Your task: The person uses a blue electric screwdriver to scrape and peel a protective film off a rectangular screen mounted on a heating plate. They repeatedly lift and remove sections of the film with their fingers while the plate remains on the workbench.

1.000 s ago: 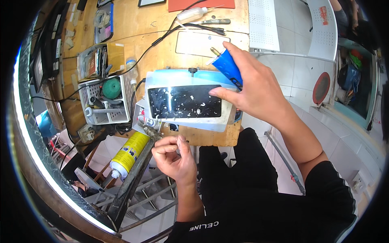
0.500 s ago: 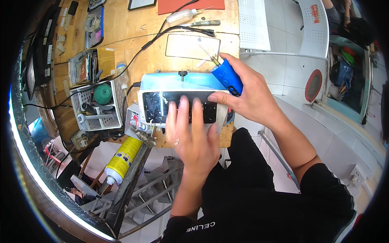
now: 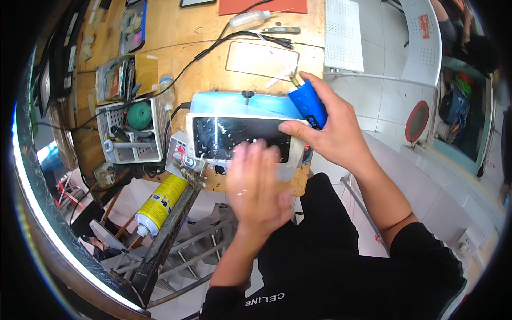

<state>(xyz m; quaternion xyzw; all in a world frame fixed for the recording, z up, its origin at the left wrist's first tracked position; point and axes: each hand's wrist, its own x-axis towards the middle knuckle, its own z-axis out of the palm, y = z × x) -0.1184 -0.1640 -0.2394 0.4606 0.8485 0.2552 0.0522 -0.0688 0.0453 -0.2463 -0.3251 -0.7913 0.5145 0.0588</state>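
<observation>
A black phone screen, speckled with whitish crumbs, lies on a light-coloured flat plate in front of a pale blue bench device with a black knob. My left hand is over the screen's lower edge, its fingers stretched out and smeared by motion; nothing shows in it. Whether its fingertips touch the glass I cannot tell. In my right hand is a blue handheld power tool with a thin metal tip pointing away from me. My right thumb rests at the screen's right end.
A thin dark rectangular frame lies beyond the device, near black cables and a clear needle bottle. On the left stand a white basket and a cardboard box. A yellow spray can sits below the table edge.
My left hand has drawn back toward me from the middle of the screen to its lower edge, uncovering more glass. My right hand keeps the blue tool. The whole view has shifted slightly.
</observation>
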